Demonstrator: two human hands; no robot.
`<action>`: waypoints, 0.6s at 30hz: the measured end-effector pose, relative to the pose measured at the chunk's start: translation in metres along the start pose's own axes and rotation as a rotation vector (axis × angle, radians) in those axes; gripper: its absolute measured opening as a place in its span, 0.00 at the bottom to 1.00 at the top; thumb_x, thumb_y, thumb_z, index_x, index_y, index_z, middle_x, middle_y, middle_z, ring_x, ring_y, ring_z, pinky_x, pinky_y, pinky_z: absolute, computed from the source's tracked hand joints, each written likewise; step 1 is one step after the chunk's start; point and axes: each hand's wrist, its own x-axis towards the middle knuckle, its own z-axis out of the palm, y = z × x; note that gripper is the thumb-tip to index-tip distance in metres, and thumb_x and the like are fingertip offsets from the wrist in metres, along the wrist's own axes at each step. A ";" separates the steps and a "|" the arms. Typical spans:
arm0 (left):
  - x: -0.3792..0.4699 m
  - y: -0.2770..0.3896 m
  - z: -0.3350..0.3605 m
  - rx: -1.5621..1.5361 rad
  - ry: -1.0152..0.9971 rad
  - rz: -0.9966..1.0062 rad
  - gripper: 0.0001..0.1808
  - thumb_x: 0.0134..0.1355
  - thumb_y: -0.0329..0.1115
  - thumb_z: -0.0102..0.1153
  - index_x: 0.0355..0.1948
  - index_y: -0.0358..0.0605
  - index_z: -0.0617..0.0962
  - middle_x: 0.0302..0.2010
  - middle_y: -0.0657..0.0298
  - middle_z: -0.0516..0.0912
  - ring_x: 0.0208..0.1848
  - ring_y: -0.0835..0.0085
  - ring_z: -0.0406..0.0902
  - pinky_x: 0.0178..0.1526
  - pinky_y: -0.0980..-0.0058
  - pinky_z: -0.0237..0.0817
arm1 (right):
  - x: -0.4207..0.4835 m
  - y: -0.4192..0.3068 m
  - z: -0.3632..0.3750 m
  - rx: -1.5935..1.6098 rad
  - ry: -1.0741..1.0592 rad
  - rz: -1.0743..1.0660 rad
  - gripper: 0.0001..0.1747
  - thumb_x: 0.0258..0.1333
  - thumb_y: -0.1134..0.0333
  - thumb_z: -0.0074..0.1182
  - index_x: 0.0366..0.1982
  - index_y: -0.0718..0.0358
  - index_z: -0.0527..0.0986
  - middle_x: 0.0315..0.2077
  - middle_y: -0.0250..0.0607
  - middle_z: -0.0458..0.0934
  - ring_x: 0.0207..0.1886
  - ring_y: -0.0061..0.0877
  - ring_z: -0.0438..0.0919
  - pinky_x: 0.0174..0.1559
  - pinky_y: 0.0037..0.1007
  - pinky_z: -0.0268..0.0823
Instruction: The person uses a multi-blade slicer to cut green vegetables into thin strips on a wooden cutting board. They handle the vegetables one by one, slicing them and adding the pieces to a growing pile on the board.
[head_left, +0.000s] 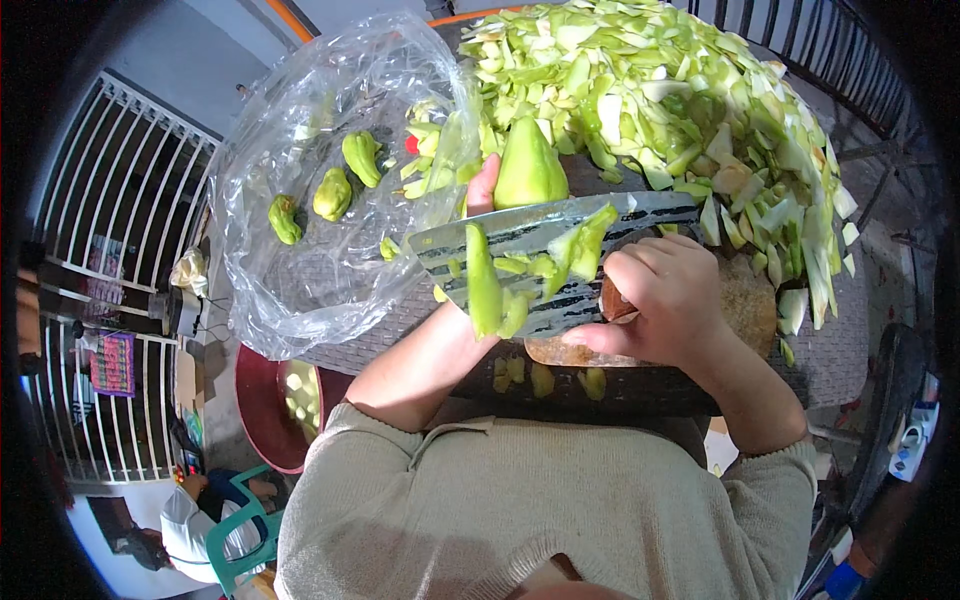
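Note:
My right hand (664, 296) is closed around the brown handle of a broad cleaver (435, 259). Its wide blade lies across the view, with several strips of green peel (484, 281) stuck to its face. Behind the blade, my left hand (484, 186) grips a pale green chayote (529, 165); only the thumb shows, beside the fruit. The blade's upper edge overlaps the chayote's lower end, and I cannot tell whether they touch. A round wooden chopping board (739, 307) is partly hidden under my right hand and the cleaver.
A large heap of green peelings (660, 90) covers the table's far right. At left, an opened clear plastic bag (315, 292) holds several small chayotes (332, 195). A red basin (259, 409) with pale cut pieces stands below. Someone sits in a green plastic chair (225, 532) at lower left.

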 end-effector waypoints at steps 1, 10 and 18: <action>0.000 -0.001 0.005 -0.001 0.049 0.013 0.28 0.62 0.58 0.43 0.50 0.46 0.75 0.43 0.57 0.80 0.43 0.66 0.79 0.47 0.66 0.71 | 0.000 0.001 0.000 0.001 0.008 -0.003 0.29 0.34 0.38 0.63 0.14 0.56 0.68 0.14 0.32 0.72 0.20 0.29 0.76 0.27 0.29 0.67; -0.004 -0.008 0.015 0.067 0.168 0.081 0.35 0.60 0.67 0.39 0.52 0.49 0.74 0.47 0.61 0.79 0.52 0.63 0.74 0.56 0.60 0.63 | 0.002 0.015 -0.005 0.087 -0.032 0.137 0.29 0.38 0.43 0.63 0.13 0.59 0.66 0.12 0.36 0.68 0.18 0.35 0.72 0.23 0.32 0.61; -0.001 -0.016 0.008 0.198 0.131 -0.035 0.33 0.62 0.65 0.33 0.44 0.45 0.71 0.26 0.60 0.71 0.19 0.77 0.62 0.22 0.79 0.55 | 0.004 0.064 -0.009 -0.037 0.044 0.652 0.33 0.50 0.39 0.53 0.16 0.65 0.71 0.14 0.45 0.73 0.20 0.39 0.75 0.24 0.38 0.64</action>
